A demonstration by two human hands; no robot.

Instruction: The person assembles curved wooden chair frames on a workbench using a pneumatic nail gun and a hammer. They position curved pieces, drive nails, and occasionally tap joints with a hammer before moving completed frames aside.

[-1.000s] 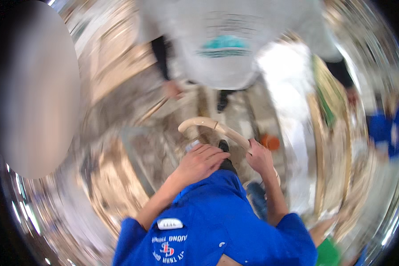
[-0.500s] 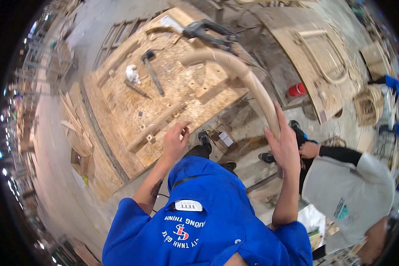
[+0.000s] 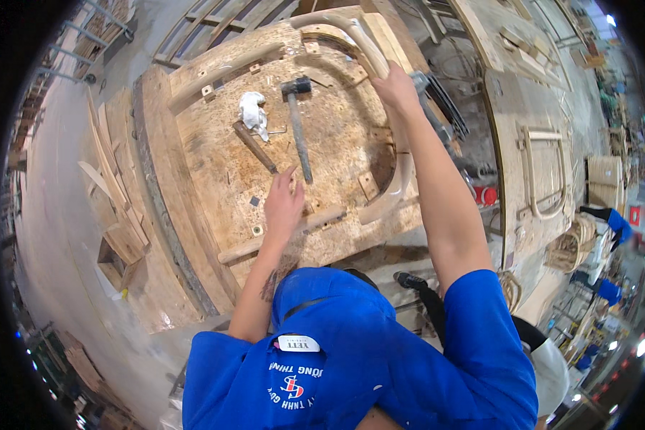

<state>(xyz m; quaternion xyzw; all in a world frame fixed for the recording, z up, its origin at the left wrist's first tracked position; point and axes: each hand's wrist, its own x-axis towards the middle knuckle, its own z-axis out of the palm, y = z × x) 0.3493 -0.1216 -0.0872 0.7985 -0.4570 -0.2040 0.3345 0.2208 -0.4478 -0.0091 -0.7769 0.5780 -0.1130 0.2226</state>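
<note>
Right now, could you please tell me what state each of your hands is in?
Left hand: open, fingers loosely curled, holding nothing visible, near the wooden-handled tool.
Right hand: holding the curved wooden piece.

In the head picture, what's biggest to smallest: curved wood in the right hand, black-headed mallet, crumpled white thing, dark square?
By how long they look:
1. Curved wood
2. Black-headed mallet
3. Crumpled white thing
4. Dark square

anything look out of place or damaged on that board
Slightly untidy: a crumpled white wad, a black-headed mallet and a wooden-handled tool lie loose on the board, left of the curved wooden piece. The wad looks odd among tools. No damage stands out.
</note>
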